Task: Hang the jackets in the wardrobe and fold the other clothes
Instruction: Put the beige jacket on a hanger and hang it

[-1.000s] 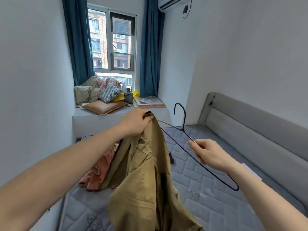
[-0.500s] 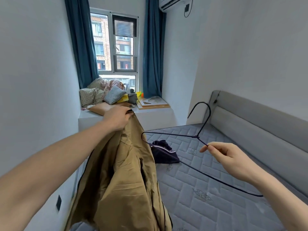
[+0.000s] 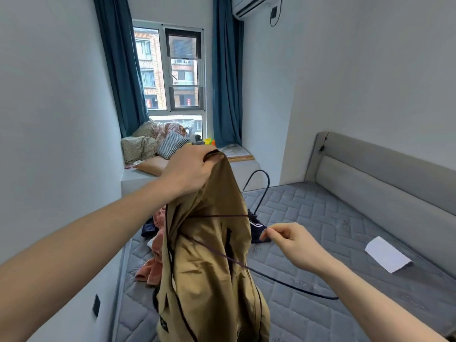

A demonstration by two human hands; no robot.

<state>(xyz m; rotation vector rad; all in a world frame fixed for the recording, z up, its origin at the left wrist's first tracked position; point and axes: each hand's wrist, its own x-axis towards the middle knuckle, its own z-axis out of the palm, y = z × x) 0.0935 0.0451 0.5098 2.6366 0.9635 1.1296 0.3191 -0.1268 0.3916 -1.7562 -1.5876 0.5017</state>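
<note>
While left hand (image 3: 190, 169) grips jacket (image 3: 209, 255), right hand (image 3: 293, 245) pinches hanger (image 3: 291, 285).

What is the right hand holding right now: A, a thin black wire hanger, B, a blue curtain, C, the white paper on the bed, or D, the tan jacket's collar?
A: the right hand pinches the hanger, whose wire runs across the front of the tan jacket that the left hand grips at the top.
</note>
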